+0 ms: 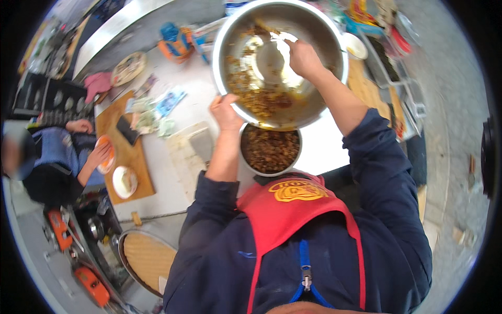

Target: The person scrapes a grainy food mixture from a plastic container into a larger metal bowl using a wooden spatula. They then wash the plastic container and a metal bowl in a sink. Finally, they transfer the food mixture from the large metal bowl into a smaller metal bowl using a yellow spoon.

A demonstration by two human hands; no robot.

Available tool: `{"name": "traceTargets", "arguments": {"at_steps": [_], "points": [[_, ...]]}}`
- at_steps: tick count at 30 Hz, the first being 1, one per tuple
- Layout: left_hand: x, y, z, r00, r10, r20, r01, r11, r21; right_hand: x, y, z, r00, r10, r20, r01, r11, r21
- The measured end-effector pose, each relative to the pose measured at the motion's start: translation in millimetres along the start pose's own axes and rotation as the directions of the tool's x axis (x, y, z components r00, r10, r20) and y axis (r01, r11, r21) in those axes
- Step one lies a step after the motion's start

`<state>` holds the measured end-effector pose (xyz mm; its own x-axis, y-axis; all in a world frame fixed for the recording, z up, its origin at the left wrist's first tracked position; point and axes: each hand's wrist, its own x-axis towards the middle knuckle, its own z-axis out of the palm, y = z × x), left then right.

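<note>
My left hand (226,112) grips the near left rim of a large stainless steel bowl (325,47), which is tilted towards me. Inside the bowl, my right hand (304,59) is closed around a utensil (268,28) whose kind I cannot tell. Brown chopped food in oil (262,100) lies along the bowl's lower side, with bits stuck to the wall. Directly below the bowl's near rim stands a round metal pot (300,151), holding dark brown chopped food (270,151). The bowl's rim hides the pot's far edge.
At the left, another person's hand (100,155) touches an orange-rimmed dish (105,168) beside a wooden board (145,176). Banknotes (147,119) and a dark phone (127,129) lie nearby. A plastic tray (190,143) is left of the pot; clear containers (378,59) stand right of the bowl.
</note>
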<state>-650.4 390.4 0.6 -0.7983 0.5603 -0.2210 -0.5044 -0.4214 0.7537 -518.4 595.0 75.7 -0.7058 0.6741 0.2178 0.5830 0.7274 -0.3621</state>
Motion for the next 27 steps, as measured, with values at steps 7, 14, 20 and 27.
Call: {"name": "traceTargets", "arguments": {"at_steps": [7,14,20,27], "points": [[-0.6,10.5,-3.8,0.992,0.056,-0.114,-0.049,0.997,0.066,-82.4,-36.4,-7.5,0.749,-0.415,0.517,0.477,0.879,0.015],[-2.0,8.0,0.8,0.997,0.054,0.061,-0.055,0.998,0.017,-52.4,-33.5,-12.7,0.899,-0.231,0.373,0.242,0.970,0.019],[3.1,5.5,-2.3,0.994,0.096,0.042,-0.099,0.992,0.080,-95.7,-5.5,-2.7,0.852,-0.347,0.392,0.322,0.938,0.130],[3.6,2.9,-1.0,0.991,0.127,0.035,-0.129,0.990,0.065,-129.8,2.4,29.1,0.895,-0.261,0.361,0.178,0.953,0.247]]}}
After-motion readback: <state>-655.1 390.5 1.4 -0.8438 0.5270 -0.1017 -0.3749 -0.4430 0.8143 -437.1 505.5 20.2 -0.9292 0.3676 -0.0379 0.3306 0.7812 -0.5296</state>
